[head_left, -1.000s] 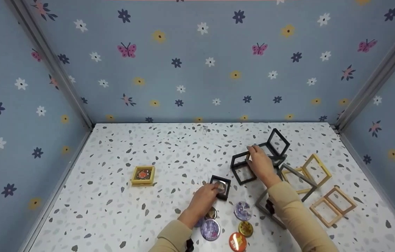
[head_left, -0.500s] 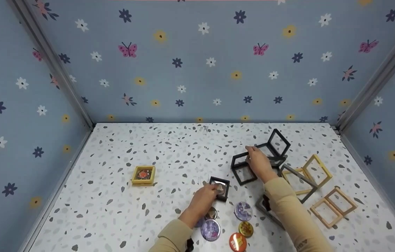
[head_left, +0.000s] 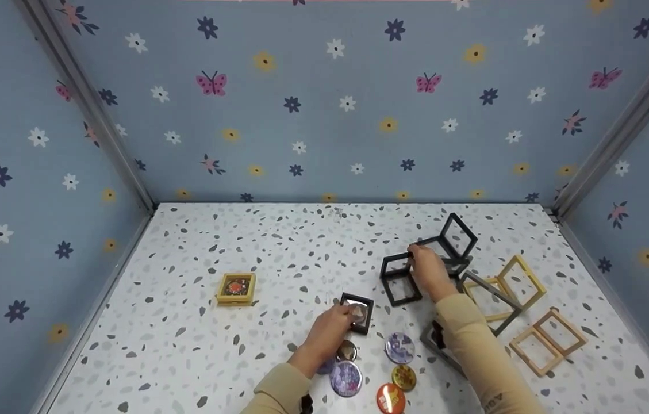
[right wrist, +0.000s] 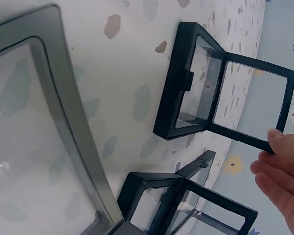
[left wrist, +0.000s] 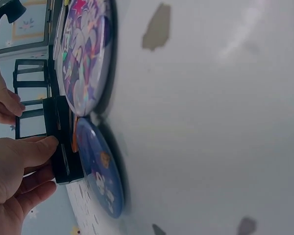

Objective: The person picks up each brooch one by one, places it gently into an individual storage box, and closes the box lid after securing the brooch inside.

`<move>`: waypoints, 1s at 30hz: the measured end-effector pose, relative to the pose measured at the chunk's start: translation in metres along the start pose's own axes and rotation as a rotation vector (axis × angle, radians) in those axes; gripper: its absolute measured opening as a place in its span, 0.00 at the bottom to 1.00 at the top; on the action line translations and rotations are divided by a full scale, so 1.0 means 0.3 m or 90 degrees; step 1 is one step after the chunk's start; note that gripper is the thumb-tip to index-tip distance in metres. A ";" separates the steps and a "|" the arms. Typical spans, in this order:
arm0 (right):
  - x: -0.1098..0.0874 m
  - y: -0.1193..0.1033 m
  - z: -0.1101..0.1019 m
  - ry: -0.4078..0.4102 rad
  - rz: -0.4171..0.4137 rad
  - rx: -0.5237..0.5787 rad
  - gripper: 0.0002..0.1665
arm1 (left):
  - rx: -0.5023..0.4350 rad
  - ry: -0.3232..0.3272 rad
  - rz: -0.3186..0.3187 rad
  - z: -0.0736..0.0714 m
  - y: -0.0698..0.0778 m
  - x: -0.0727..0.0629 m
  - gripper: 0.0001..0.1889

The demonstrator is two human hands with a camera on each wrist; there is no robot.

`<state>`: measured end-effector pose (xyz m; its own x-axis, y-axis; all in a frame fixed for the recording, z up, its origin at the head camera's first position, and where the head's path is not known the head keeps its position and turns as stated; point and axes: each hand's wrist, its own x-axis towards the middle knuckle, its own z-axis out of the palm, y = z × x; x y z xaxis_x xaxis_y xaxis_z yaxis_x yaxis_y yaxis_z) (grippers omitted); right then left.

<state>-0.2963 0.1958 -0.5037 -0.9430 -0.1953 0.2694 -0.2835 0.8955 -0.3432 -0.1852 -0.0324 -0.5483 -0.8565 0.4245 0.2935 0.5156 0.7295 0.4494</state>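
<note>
My left hand [head_left: 327,333] grips a small closed black display frame [head_left: 365,325] that has a round badge in its window, partly covered by the fingers. In the left wrist view, the thumb presses the frame's side [left wrist: 67,164]. My right hand [head_left: 431,272] pinches the raised lid corner of an open black display frame [right wrist: 172,93], whose base rests on the table. Below my hands lie round badges: a purple-and-white badge [head_left: 400,348], a purple badge [head_left: 346,378], a yellow badge [head_left: 403,377], an orange badge [head_left: 391,398] and a small dark badge [head_left: 347,350].
A closed yellow frame [head_left: 235,302] holding a red-orange piece stands at left. On the right are another open black frame [head_left: 472,229], a large grey open frame [head_left: 505,298], an open yellow frame [head_left: 534,278] and a beige open frame [head_left: 552,362]. Flowered walls surround the table.
The left hand has drawn the black frame slightly left and nearer to me. The right hand's fingers shift a little to the right at the open frame's lid.
</note>
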 end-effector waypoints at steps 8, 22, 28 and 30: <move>-0.012 0.011 -0.002 0.011 0.009 0.020 0.03 | 0.109 0.008 0.092 -0.015 -0.030 -0.019 0.24; -0.061 -0.011 0.001 0.065 0.005 0.083 0.02 | 0.135 0.048 0.083 -0.029 -0.062 -0.029 0.14; -0.091 -0.023 -0.003 0.070 0.010 0.092 0.02 | 0.163 0.049 0.078 -0.040 -0.072 -0.030 0.07; -0.101 -0.026 -0.003 0.064 0.015 0.095 0.03 | 0.172 0.051 0.074 -0.043 -0.079 -0.031 0.06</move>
<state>-0.2653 0.1952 -0.5084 -0.9295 -0.1270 0.3463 -0.2915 0.8282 -0.4787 -0.1890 -0.0604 -0.5508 -0.7820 0.4775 0.4005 0.5759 0.7994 0.1714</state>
